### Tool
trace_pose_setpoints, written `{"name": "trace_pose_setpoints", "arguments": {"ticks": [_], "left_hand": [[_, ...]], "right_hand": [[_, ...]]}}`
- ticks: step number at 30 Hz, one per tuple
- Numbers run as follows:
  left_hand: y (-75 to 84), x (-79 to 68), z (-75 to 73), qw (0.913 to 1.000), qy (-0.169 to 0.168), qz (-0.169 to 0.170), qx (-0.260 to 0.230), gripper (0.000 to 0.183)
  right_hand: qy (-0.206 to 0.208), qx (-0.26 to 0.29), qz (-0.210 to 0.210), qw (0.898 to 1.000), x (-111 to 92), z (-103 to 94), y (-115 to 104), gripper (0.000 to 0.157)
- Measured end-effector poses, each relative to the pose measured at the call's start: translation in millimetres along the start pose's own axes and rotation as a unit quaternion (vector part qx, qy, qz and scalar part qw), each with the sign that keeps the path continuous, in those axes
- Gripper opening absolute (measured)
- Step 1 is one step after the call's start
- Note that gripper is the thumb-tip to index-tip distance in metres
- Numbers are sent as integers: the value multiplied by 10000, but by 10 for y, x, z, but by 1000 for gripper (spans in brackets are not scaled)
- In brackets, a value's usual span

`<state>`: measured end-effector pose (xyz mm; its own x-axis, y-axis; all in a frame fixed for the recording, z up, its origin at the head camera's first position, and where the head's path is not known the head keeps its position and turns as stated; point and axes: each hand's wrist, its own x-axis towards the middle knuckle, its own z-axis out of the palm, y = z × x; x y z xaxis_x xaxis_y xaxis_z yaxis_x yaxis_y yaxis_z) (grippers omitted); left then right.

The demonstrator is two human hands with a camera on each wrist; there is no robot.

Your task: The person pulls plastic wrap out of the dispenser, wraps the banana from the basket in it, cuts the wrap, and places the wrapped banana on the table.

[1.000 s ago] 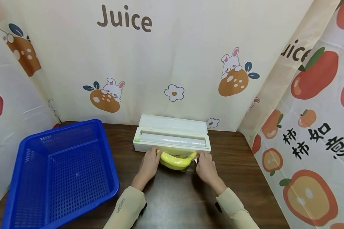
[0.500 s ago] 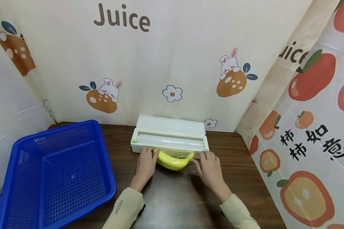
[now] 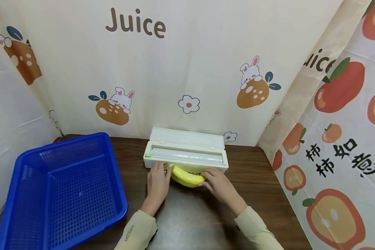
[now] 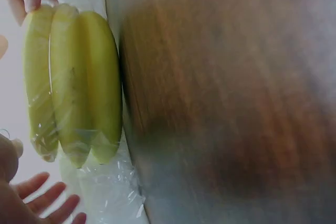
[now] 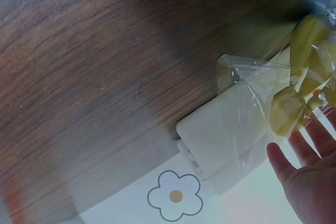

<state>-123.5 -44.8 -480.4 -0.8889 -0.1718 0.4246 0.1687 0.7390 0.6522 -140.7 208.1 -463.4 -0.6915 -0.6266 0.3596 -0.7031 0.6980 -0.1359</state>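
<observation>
Head view: a long white plastic box (image 3: pixel 151 163) stands at the far side of the dark brown wooden table (image 3: pixel 190 222), lid up, a roll of clear film (image 3: pixel 187 155) lying inside. Bunch of glossy yellow bananas (image 3: pixel 187 178) lies just in front of the box; blue perforated plastic basket (image 3: pixel 79 194) well to the box's left. Change over the last half second: the right hand (image 3: pixel 218 184) has come inward from near the box's front right corner and now covers the stem end, which showed plainly before. Left hand (image 3: pixel 157 182) keeps its place at the other end, before the box's left half. Left wrist: three bananas under shiny film, loose film spilling past the lower ends; left fingers spread, seemingly gripping nothing. Right wrist: a loose flap of film stands out past the stem end, over the box's end; right fingers lie at the stems, fairly straight. Whether they pinch film or only touch, cannot tell. Judgement: bananas look covered but the end film is untucked; the shift inward probably brings that flap under control.
</observation>
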Motion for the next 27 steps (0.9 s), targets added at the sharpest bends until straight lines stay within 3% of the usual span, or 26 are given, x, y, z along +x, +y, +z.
{"name": "trace_pose_setpoints", "arguments": {"ticks": [5, 8, 14, 22, 27], "left_hand": [[-6, -84, -43, 9932, -50, 1149, 158, 34], [-23, -108, -59, 9890, -248, 1432, 290, 41], [-5, -82, -104, 9823, -716, 1481, 902, 49], [91, -23, -158, 9708, -1428, 1173, 1527, 54], [134, 19, -153, 9623, -1688, 1071, 1843, 60]], "right_hand": [[-67, 53, -36, 10000, 14, 8, 19, 37], [-181, 176, 99, 9996, 20, 4, 15, 36], [-366, 399, 415, 9977, 30, 3, -5, 37], [-232, 157, 356, 9990, 2, 76, 22, 40], [-217, 278, 441, 9984, 29, 107, 38, 32]]}}
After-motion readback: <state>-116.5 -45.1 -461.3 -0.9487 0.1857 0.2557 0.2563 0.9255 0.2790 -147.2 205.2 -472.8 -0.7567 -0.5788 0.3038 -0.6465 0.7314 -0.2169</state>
